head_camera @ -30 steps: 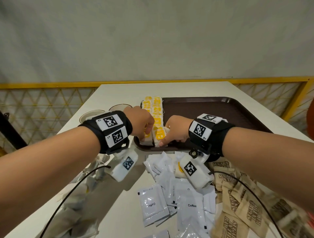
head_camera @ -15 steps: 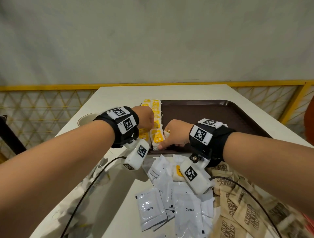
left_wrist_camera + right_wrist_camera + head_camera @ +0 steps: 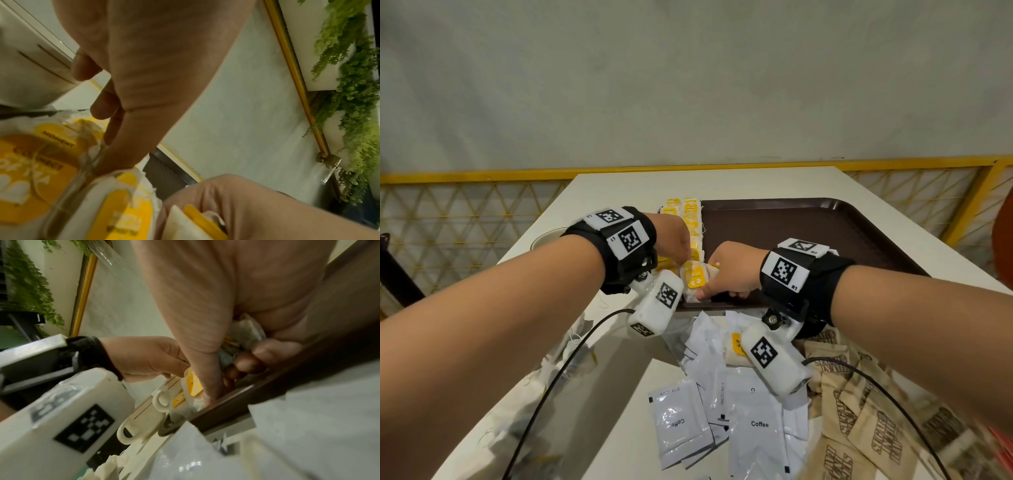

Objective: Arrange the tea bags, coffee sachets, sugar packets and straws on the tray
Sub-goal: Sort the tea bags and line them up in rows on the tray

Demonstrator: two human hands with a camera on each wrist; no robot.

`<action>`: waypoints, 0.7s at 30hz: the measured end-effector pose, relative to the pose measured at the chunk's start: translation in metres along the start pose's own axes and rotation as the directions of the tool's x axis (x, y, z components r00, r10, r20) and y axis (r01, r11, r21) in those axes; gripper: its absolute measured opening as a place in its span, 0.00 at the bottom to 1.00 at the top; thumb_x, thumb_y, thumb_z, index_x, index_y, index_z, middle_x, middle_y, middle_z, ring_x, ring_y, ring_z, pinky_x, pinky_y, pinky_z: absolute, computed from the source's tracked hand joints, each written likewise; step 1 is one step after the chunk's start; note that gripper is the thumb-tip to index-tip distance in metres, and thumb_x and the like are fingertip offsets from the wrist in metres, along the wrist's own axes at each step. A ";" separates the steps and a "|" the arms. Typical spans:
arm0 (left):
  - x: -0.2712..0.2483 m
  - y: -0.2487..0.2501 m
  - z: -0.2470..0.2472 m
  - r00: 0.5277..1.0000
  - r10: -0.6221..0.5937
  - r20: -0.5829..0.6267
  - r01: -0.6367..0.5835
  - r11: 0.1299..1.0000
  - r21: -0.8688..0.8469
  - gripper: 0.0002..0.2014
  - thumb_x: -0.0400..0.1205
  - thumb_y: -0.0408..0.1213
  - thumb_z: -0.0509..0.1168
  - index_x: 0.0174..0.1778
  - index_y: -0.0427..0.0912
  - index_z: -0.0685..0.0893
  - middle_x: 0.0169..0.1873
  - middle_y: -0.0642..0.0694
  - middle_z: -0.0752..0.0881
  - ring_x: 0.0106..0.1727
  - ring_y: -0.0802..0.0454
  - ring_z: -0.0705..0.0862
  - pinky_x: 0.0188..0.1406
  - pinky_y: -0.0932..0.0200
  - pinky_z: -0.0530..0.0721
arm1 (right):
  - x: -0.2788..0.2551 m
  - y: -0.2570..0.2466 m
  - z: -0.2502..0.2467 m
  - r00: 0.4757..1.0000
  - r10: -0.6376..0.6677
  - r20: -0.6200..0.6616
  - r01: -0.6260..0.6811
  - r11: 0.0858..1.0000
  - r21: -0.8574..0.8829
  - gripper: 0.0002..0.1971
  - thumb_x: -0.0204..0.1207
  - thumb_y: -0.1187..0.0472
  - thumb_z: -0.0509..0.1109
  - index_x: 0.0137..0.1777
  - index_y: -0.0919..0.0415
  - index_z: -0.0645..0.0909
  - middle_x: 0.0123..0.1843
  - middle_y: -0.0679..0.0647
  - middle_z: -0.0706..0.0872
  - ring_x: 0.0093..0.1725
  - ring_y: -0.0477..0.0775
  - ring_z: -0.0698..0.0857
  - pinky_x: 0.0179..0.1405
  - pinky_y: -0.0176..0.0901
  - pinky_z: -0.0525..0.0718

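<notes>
A brown tray (image 3: 808,226) lies on the white table. A row of tea bags (image 3: 690,214) with yellow tags runs along its left edge. My left hand (image 3: 681,250) reaches down onto that row, its fingertips (image 3: 109,138) touching the bags. My right hand (image 3: 722,277) is at the tray's near left corner. Its fingers curl round a small bunch of tea bags (image 3: 244,332), and its thumb presses a yellow-tagged tea bag (image 3: 695,277) at the near end of the row. White coffee sachets (image 3: 753,421) and brown sugar packets (image 3: 859,428) lie loose on the table in front of the tray.
A loose tea bag (image 3: 734,346) lies among the sachets. More tea bags (image 3: 558,359) sit blurred under my left arm. Cream cups (image 3: 141,423) stand on the table left of the tray. Most of the tray floor is bare. A yellow railing (image 3: 482,174) runs behind the table.
My left hand has moved forward and right, from the near end of the tea bag row to farther along it. My right hand has stayed at the tray's near corner.
</notes>
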State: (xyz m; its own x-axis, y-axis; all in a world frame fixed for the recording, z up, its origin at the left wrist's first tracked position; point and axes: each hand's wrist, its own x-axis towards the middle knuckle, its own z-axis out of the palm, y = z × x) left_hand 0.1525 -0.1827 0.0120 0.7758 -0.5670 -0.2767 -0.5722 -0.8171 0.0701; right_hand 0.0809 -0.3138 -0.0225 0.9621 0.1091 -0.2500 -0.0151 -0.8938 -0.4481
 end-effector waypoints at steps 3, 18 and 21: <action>-0.002 0.001 -0.002 1.000 0.004 0.017 -0.004 1.000 0.010 0.13 0.82 0.39 0.66 0.60 0.42 0.85 0.53 0.51 0.84 0.53 0.54 0.80 0.57 0.60 0.80 | 0.000 -0.001 0.000 1.000 0.004 0.003 -0.004 1.000 0.000 0.18 0.71 0.49 0.78 0.43 0.65 0.81 0.28 0.55 0.80 0.30 0.53 0.80 0.30 0.39 0.80; -0.003 0.006 0.001 0.993 0.115 0.025 -0.116 0.992 0.050 0.15 0.80 0.33 0.68 0.62 0.48 0.82 0.51 0.53 0.76 0.50 0.57 0.74 0.49 0.62 0.73 | -0.001 -0.002 0.001 1.000 0.008 -0.011 -0.008 1.000 -0.003 0.19 0.71 0.49 0.78 0.46 0.68 0.84 0.26 0.53 0.79 0.26 0.50 0.79 0.28 0.37 0.79; -0.001 0.005 -0.001 0.991 0.133 -0.012 -0.133 0.991 0.021 0.11 0.78 0.31 0.69 0.56 0.44 0.84 0.46 0.53 0.78 0.49 0.56 0.76 0.45 0.64 0.75 | -0.001 -0.001 0.000 1.000 0.012 -0.009 -0.012 1.000 0.015 0.21 0.71 0.49 0.78 0.49 0.70 0.86 0.26 0.54 0.79 0.27 0.52 0.79 0.27 0.37 0.78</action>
State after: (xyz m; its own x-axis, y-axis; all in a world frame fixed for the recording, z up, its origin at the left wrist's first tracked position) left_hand 0.1497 -0.1862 0.0135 0.6958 -0.6719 -0.2538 -0.6756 -0.7322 0.0861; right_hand 0.0796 -0.3129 -0.0221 0.9642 0.0946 -0.2477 -0.0304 -0.8886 -0.4577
